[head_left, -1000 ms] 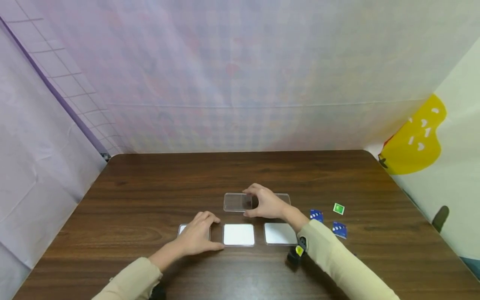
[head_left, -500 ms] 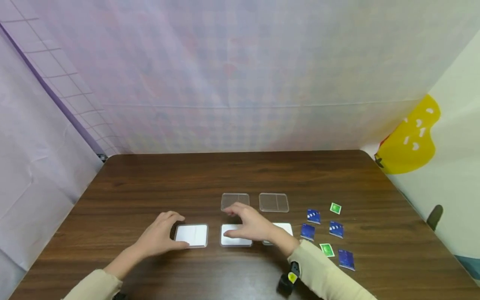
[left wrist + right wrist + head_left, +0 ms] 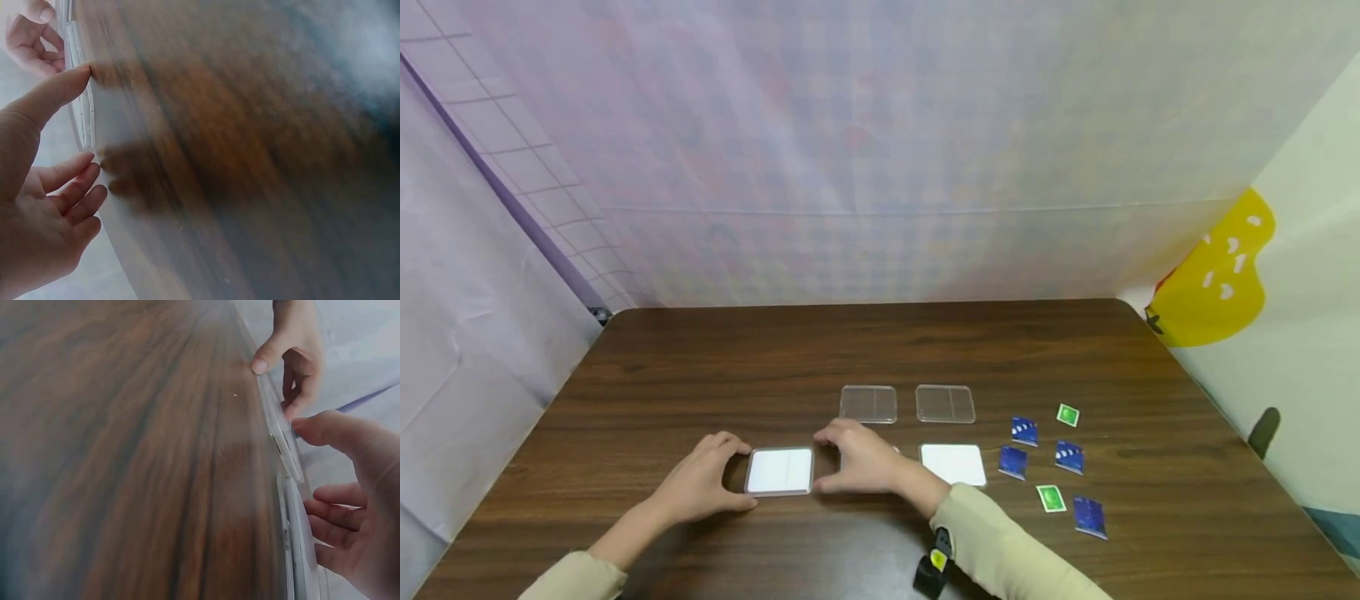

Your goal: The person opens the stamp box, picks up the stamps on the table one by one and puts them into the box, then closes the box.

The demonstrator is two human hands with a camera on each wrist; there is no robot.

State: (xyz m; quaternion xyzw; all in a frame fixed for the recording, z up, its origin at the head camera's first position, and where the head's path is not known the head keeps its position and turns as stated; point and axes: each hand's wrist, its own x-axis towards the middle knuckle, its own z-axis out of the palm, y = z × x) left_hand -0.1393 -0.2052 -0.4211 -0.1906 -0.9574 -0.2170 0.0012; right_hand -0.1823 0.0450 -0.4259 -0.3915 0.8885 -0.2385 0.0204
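A clear flat case [image 3: 779, 472] with a white inside and a thin line across its top lies at the left of a row. My left hand [image 3: 698, 477] is at its left side, thumb at the near corner and forefinger by the far corner; in the left wrist view its fingers [image 3: 74, 187] look relaxed. My right hand [image 3: 865, 461] is over the middle case, largely hiding it, with thumb and forefinger spread toward the left case's right edge. A third white-filled case [image 3: 953, 464] lies right of that hand. Neither hand plainly grips anything.
Two clear lids [image 3: 868, 404], [image 3: 945, 404] lie behind the row. To the right are several dark blue packets [image 3: 1090, 517] and two small green-and-white squares [image 3: 1051, 498]. The brown wooden table [image 3: 737, 350] ends at a pale curtain.
My right hand has come from the clear lids, forward and left, to beside the left case. My left hand has drawn back from over that case to its left side.
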